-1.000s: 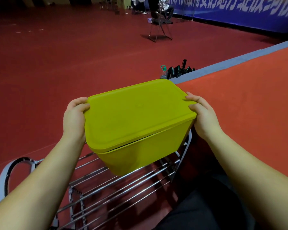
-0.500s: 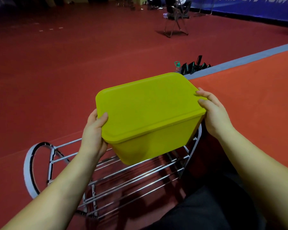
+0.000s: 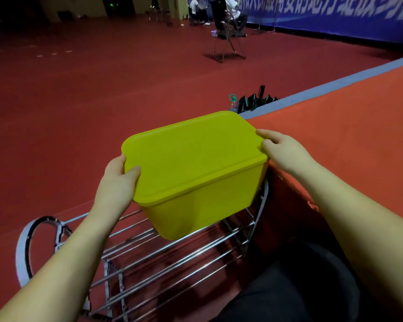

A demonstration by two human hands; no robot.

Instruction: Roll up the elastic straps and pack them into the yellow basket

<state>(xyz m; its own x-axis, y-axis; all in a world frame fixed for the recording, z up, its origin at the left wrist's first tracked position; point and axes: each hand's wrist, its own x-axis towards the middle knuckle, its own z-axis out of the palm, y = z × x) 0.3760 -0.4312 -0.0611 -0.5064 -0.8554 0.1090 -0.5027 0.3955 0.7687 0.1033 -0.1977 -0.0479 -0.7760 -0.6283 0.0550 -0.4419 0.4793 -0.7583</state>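
The yellow basket [image 3: 203,182] is held above a chrome wire rack [image 3: 172,256], its lower front corner close over the rack's bars; contact with the bars cannot be confirmed. A matching yellow lid [image 3: 191,154] covers the basket fully and appears seated along the visible rim.

The left hand [image 3: 119,180] grips the near left edge of the lid and rim, thumb lying on the lid's top surface. The right hand [image 3: 282,149] grasps the far right corner, fingers curled over the lid's edge. Both hands carry the basket between them.

No elastic straps are visible anywhere in the head view. The basket's contents are hidden by the lid, so it cannot be determined whether straps lie inside.

Assessment: two readings fit. Either the packing is complete, the basket is closed and is being put away on the rack, or the basket is being fetched and the rolling has not yet begun. The closed lid and the absence of loose straps slightly favour the first reading, but this is not verified.

Surroundings: red sports floor [image 3: 79,112], a raised orange platform [image 3: 347,135] just beside the basket on the right, and a folding chair [image 3: 228,43] well apart in the background.
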